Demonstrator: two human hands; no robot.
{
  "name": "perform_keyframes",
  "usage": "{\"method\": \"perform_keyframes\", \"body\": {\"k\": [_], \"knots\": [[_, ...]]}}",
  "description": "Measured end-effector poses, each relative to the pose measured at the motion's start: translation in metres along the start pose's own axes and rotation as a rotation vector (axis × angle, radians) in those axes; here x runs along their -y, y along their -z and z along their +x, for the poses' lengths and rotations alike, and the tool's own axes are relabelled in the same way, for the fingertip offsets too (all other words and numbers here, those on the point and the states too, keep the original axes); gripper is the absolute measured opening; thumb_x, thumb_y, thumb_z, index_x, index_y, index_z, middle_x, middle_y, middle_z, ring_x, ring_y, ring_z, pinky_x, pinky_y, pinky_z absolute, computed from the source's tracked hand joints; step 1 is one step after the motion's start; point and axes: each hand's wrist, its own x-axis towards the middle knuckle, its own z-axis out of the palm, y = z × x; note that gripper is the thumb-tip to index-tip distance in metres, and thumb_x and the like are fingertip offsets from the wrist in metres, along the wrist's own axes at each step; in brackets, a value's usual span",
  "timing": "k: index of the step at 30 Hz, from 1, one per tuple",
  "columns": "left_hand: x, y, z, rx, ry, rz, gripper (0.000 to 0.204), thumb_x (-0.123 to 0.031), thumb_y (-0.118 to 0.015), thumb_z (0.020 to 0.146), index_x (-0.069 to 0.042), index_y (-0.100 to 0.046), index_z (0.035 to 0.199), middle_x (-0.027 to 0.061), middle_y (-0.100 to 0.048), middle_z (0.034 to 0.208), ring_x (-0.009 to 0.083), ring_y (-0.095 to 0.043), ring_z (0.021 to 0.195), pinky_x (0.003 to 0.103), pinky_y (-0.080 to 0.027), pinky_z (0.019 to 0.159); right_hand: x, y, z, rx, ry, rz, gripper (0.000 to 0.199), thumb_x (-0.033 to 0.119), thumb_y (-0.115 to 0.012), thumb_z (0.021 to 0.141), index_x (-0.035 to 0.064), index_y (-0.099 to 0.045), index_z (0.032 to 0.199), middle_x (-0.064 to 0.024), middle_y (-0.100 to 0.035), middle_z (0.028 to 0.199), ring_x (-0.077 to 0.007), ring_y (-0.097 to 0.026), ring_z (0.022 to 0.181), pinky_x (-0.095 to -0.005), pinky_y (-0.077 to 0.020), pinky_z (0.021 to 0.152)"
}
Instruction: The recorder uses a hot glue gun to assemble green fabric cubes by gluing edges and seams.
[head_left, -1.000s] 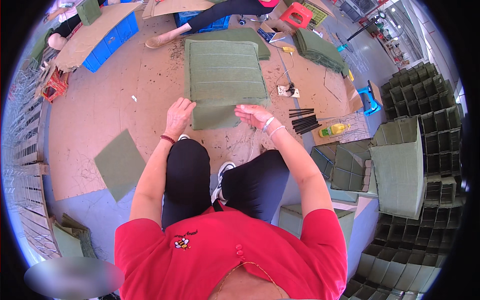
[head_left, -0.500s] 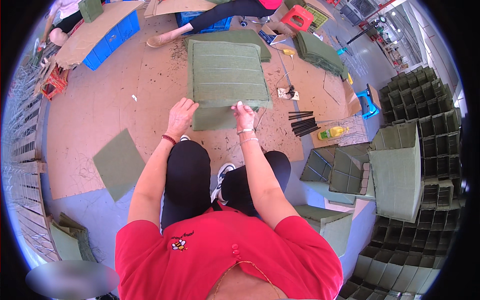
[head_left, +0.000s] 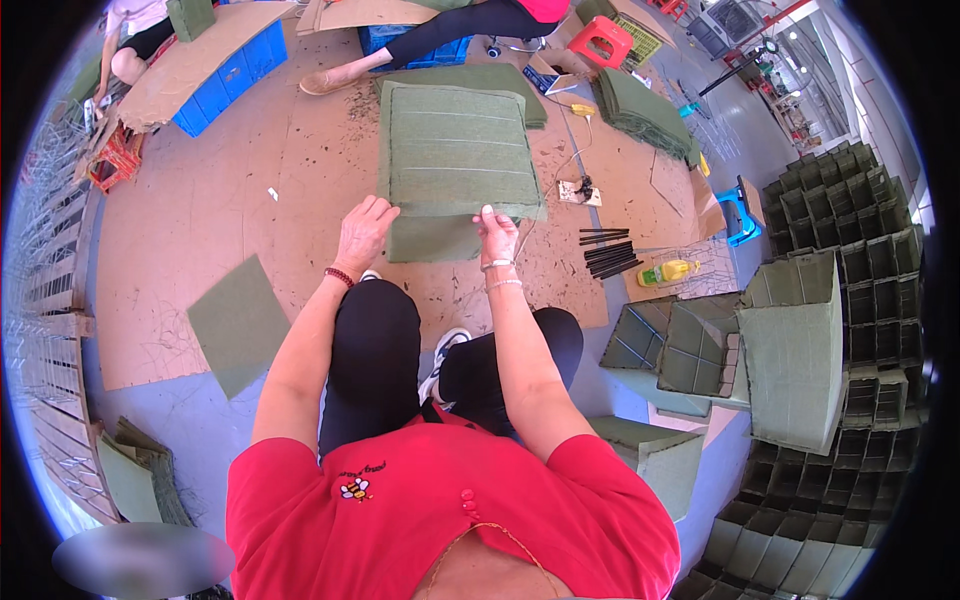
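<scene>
In front of me is a flat green fabric panel [head_left: 460, 145] with pale lines running across it and a seam near its border. At its near left corner, my left hand [head_left: 366, 233] is closed with the edge pinched in its fingers. My right hand [head_left: 497, 237] pinches the same near edge farther right, thumb on top. Below that edge, another green fabric surface [head_left: 430, 240] shows between my hands; how it joins the panel is hidden.
A loose green sheet [head_left: 238, 325] lies to the left. Black strips [head_left: 610, 258], a yellow-capped bottle [head_left: 668, 272] and a power strip [head_left: 580, 192] lie to the right. Green fabric boxes [head_left: 790, 350] stack at far right. A co-worker's leg [head_left: 450, 35] extends beyond the panel.
My right hand has slid slightly to the right along the panel's near edge, still pinching. My left hand has stayed at the corner. The whole view has shifted a little.
</scene>
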Motion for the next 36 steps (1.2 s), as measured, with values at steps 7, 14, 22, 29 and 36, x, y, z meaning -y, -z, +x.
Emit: {"method": "perform_keyframes", "body": {"k": [7,14,22,29,36], "knots": [[0.002,0.006,-0.008,0.002,0.000,0.013,0.023,0.000,-0.056,0.063,-0.004,-0.060,0.085,0.0053,-0.052,0.078,0.0214,-0.053,0.075,0.031,-0.047,0.063,-0.005,-0.011,-0.013,0.056,-0.070,0.108,0.013,0.011,-0.065,0.082,0.0097,-0.059,0.070,-0.0029,-0.065,0.074,-0.0097,-0.060,0.062,-0.0203,-0.0398,0.050],[-0.011,0.013,-0.008,-0.109,0.033,-0.025,0.012,-0.004,-0.062,0.069,-0.005,-0.061,0.081,0.0048,-0.053,0.077,0.0220,-0.053,0.074,0.033,-0.047,0.062,-0.010,-0.016,-0.015,0.076,-0.073,0.102,0.008,0.010,-0.065,0.081,0.0096,-0.062,0.074,-0.0030,-0.065,0.074,-0.0082,-0.059,0.064,-0.0190,-0.0402,0.052],[-0.011,-0.037,-0.033,0.350,0.976,-0.969,0.022,-0.024,-0.068,0.079,-0.002,-0.064,0.084,0.0006,-0.061,0.070,0.0107,-0.055,0.060,0.024,-0.046,0.056,-0.009,-0.018,-0.008,0.066,-0.031,0.010,0.008,0.011,-0.068,0.078,0.0073,-0.063,0.073,-0.0054,-0.066,0.073,-0.0076,-0.058,0.060,-0.0186,-0.0383,0.051],[-0.034,-0.059,-0.005,0.208,1.180,-1.534,0.027,-0.026,-0.065,0.082,0.001,-0.063,0.088,0.0052,-0.064,0.078,0.0094,-0.057,0.066,0.021,-0.046,0.061,-0.006,-0.019,-0.018,0.091,-0.087,0.009,0.010,0.011,-0.068,0.079,0.0061,-0.063,0.072,-0.0046,-0.065,0.069,-0.0074,-0.054,0.057,-0.0186,-0.0383,0.051],[-0.038,-0.073,0.002,0.155,1.167,-1.458,0.028,-0.026,-0.062,0.084,0.001,-0.064,0.091,0.0047,-0.064,0.078,0.0091,-0.057,0.068,0.022,-0.046,0.064,-0.015,-0.022,-0.012,0.077,-0.060,-0.021,0.010,0.010,-0.068,0.079,0.0072,-0.062,0.072,-0.0043,-0.064,0.071,-0.0101,-0.056,0.060,-0.0213,-0.0394,0.054]]}}
